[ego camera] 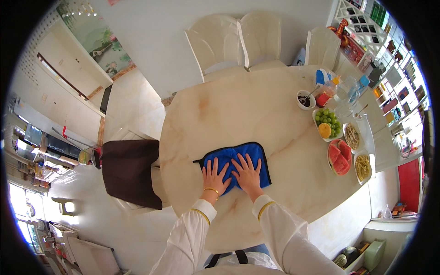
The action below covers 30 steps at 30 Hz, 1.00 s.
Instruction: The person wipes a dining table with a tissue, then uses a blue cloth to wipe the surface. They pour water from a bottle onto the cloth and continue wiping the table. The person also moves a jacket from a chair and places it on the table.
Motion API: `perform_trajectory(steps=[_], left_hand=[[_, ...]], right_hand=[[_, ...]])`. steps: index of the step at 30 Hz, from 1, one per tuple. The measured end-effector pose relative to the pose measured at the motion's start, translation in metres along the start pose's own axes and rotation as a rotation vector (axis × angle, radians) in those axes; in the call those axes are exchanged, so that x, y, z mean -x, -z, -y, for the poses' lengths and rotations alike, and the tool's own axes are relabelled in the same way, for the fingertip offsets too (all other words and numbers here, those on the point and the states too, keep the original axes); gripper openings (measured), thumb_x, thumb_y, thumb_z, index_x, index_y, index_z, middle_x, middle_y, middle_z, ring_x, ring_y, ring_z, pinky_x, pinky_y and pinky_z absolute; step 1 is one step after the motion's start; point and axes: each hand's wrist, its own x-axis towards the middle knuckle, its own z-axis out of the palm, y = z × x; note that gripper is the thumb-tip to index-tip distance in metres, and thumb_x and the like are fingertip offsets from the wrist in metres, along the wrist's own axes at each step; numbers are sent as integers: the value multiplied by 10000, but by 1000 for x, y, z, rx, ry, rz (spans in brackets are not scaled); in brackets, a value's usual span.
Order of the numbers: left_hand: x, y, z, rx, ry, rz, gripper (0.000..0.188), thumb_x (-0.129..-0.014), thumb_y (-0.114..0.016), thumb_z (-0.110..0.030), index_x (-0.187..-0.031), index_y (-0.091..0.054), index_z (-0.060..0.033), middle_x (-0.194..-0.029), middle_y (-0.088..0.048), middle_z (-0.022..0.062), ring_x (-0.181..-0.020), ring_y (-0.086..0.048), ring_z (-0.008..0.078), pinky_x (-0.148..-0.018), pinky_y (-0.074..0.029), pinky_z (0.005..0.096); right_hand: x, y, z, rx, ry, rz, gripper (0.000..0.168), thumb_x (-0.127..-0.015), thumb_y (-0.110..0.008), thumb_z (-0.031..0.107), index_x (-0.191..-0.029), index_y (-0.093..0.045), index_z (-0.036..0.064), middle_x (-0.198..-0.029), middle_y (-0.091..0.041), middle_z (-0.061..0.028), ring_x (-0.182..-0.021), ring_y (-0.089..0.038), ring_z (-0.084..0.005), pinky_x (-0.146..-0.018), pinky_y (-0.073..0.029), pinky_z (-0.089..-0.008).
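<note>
A blue cloth with black edging point(252, 149) and a small loop at its left corner lies spread on the marble-patterned table point(240, 113). My left hand point(215, 177) rests palm down on its left part, fingers apart, a gold-coloured bangle at the wrist. On the right part of the cloth lies my right hand point(248, 172), also flat with spread fingers. The thumbs point towards each other, a small distance apart. Between my hands the cloth's near edge is slightly puckered. Neither hand grips anything.
At the table's right stand a bowl of dark food point(305, 100), green grapes point(327, 118), watermelon pieces point(339, 157), dishes of pale strips point(362, 167), a red-filled bottle point(326, 92) and a clear jug point(354, 91). Chairs point(216, 44) surround the table; a dark cloth point(129, 172) covers the left one.
</note>
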Motion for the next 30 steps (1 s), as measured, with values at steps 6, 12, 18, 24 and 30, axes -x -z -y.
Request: perform_trajectory(steps=[6, 12, 18, 24, 30], left_hand=[[93, -5, 10, 8, -14, 8, 654, -773, -583, -504, -1363, -363, -328, -1496, -118, 106, -1360, -91, 372, -1073, -116, 538], [175, -11, 13, 32, -13, -7, 705, -728, -613, -531, -1359, -363, -340, -1490, -136, 110, -1352, -109, 381, -1066, -119, 559], [231, -16, 12, 41, -16, 16, 723, -708, -617, -559, -1354, -365, -354, -1489, -141, 112, -1350, -116, 384, -1058, -123, 572], [253, -20, 11, 23, -34, 5, 749, -692, -612, -594, -1358, -354, -366, -1490, -138, 112, -1354, -103, 384, -1058, -106, 572], [251, -20, 17, 28, -50, 33, 769, -684, -596, -639, -1364, -325, -403, -1500, -97, 107, -1363, -70, 378, -1063, -82, 566]], right_hand=[[79, 14, 41, 11, 15, 130, 456, -856, -516, 430, -1293, -457, 313, -1422, -318, 42, -1337, -235, -202, -1046, -91, -607], [151, 24, 70, 20, 49, 194, 485, -850, -528, 443, -1310, -434, 321, -1433, -296, 35, -1347, -211, -224, -1037, -90, -625], [204, 36, 83, -21, 101, 240, 509, -839, -546, 428, -1318, -428, 299, -1443, -268, -2, -1346, -200, -266, -1019, -100, -648], [225, 45, 83, -43, 144, 246, 530, -832, -547, 445, -1325, -420, 296, -1444, -265, -14, -1344, -202, -279, -1012, -104, -655], [217, 55, 75, -42, 186, 286, 566, -804, -567, 485, -1324, -416, 319, -1454, -252, -2, -1345, -206, -264, -1010, -119, -643]])
